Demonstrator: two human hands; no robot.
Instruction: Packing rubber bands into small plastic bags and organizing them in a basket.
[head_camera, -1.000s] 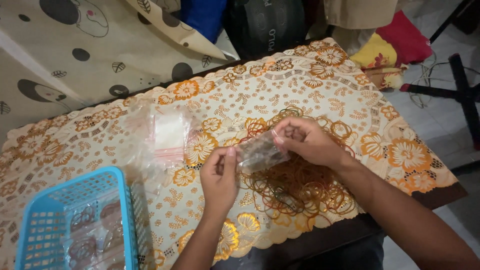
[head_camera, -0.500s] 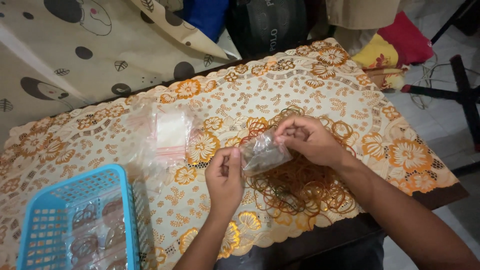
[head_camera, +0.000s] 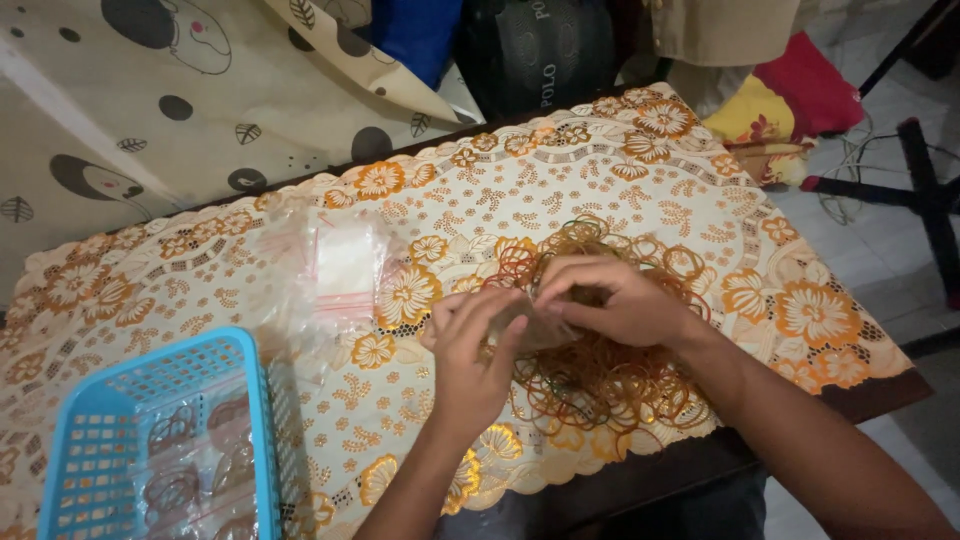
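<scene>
My left hand (head_camera: 470, 350) and my right hand (head_camera: 610, 300) meet over the middle of the table, both pinching a small clear plastic bag (head_camera: 535, 325) that is mostly hidden between the fingers. Under and around the hands lies a loose heap of brown and orange rubber bands (head_camera: 600, 375). A stack of small clear zip bags with red seal strips (head_camera: 340, 265) lies to the left of my left hand.
A blue plastic basket (head_camera: 95, 440) at the front left holds several filled clear bags. An orange floral lace cloth (head_camera: 800, 300) covers the table. Patterned fabric, a dark bag and a red and yellow cushion lie beyond the far edge.
Both hands have dropped lower onto the rubber band heap, and the clear bag, plainly seen before, is now mostly covered by the fingers.
</scene>
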